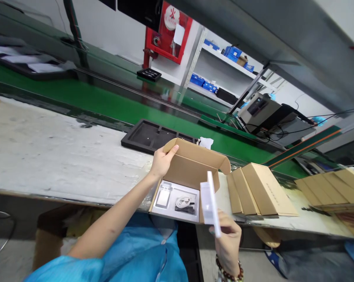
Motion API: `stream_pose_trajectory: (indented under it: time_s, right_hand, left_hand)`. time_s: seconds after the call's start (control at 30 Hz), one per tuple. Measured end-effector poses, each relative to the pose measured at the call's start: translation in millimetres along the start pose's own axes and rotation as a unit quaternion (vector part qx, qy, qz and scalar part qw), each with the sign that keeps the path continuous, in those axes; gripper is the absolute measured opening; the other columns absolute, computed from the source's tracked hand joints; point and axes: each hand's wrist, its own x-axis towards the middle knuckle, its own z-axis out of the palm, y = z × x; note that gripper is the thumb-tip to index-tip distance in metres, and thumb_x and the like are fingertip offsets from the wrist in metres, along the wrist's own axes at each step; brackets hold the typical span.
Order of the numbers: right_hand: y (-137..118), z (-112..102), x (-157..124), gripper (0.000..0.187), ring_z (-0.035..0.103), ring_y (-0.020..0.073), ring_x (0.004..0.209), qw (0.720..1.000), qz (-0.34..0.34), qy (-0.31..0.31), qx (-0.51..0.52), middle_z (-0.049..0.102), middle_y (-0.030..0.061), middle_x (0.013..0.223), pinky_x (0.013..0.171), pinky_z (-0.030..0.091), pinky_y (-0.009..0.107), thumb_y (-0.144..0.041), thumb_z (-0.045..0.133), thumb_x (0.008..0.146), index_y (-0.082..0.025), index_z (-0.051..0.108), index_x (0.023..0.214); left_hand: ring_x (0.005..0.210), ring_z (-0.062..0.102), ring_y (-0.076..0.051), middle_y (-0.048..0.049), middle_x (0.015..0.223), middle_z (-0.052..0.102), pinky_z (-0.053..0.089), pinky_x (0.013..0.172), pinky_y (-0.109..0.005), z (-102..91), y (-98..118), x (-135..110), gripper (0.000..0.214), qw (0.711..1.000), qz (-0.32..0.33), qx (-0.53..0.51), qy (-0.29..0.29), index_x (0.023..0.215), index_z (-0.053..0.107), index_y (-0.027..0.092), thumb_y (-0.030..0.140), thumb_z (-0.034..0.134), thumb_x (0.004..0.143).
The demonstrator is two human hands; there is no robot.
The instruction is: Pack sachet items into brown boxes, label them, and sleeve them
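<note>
An open kraft cardboard box (186, 176) stands at the edge of the white bench (62, 156), its lid raised. My left hand (162, 161) grips the lid's edge. Inside, a white insert (177, 203) holds a white charger (163, 197), a coiled white cable (183, 202) and a black item (185, 210). My right hand (228, 243) pinches a flat, translucent white packet (209, 203) on edge, just right of the box and above its front corner.
A black foam tray (153, 137) lies behind the box, with a scrap of white paper (206, 143) at its end. Stacks of flat kraft boxes (263, 190) line the bench to the right. A green conveyor belt (106, 102) runs behind, with a grey machine (259, 109) beyond.
</note>
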Motion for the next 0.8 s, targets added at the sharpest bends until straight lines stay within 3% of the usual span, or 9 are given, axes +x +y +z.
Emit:
stream_pose_trajectory:
  time_s: [0.07,0.2,0.37,0.53,0.67,0.8]
  right_hand:
    - [-1,11,5,0.005,0.071,0.02,0.076,0.991,0.016,-0.085,-0.099,0.076,0.0027,0.08,0.072,0.057,0.032,-0.026,0.081,0.084,-0.027,0.079,0.088]
    - [12,37,12,0.012,0.073,0.021,0.081,0.944,0.029,-0.221,-0.245,0.079,0.0032,0.091,0.075,0.057,0.032,-0.034,0.074,0.091,-0.027,0.079,0.099]
    - [32,43,7,0.023,0.072,0.0197,0.097,0.897,-0.035,-0.301,-0.323,0.076,-0.0014,0.115,0.085,0.054,0.032,-0.038,0.058,0.101,-0.031,0.072,0.118]
    - [30,45,11,0.038,0.065,0.0254,0.091,0.836,-0.092,-0.328,-0.429,0.067,0.0021,0.134,0.081,0.052,0.041,-0.04,0.053,0.102,-0.027,0.058,0.138]
    - [32,55,36,0.047,0.059,0.0276,0.1,0.831,-0.138,-0.371,-0.391,0.067,0.0065,0.13,0.094,0.046,0.046,-0.045,0.06,0.097,-0.022,0.054,0.138]
    - [46,66,48,0.023,0.061,0.0227,0.087,0.861,-0.152,-0.341,-0.345,0.074,0.0055,0.097,0.084,0.047,0.039,-0.035,0.06,0.099,-0.022,0.068,0.116]
  left_hand:
    - [0.099,0.071,-0.029,-0.0103,0.104,0.078,0.056,0.082,-0.033,-0.1,0,0,0.048,1.0,-0.003,-0.006,0.001,0.102,0.078,0.013,0.056,0.073,0.081]
    - [0.096,0.071,-0.028,-0.0104,0.102,0.078,0.057,0.078,-0.032,0.0,-2,-1,0.05,1.0,-0.004,-0.017,0.001,0.104,0.077,0.013,0.057,0.073,0.08]
    - [0.095,0.072,-0.027,-0.0099,0.101,0.078,0.057,0.079,-0.032,-3.1,-3,-1,0.048,1.0,-0.002,-0.026,0.001,0.103,0.077,0.013,0.055,0.076,0.079]
    - [0.093,0.072,-0.026,-0.0099,0.101,0.077,0.058,0.078,-0.031,-17.2,1,-1,0.045,0.998,0.014,-0.044,0.052,0.1,0.077,0.014,0.054,0.076,0.079]
    - [0.095,0.071,-0.024,-0.008,0.105,0.076,0.057,0.08,-0.029,-33.5,-1,2,0.045,0.988,0.04,-0.057,0.136,0.101,0.076,0.015,0.055,0.075,0.08]
    - [0.096,0.071,-0.026,-0.0074,0.102,0.077,0.058,0.082,-0.031,-40.0,-6,6,0.046,0.979,0.049,-0.031,0.195,0.098,0.076,0.016,0.057,0.077,0.077]
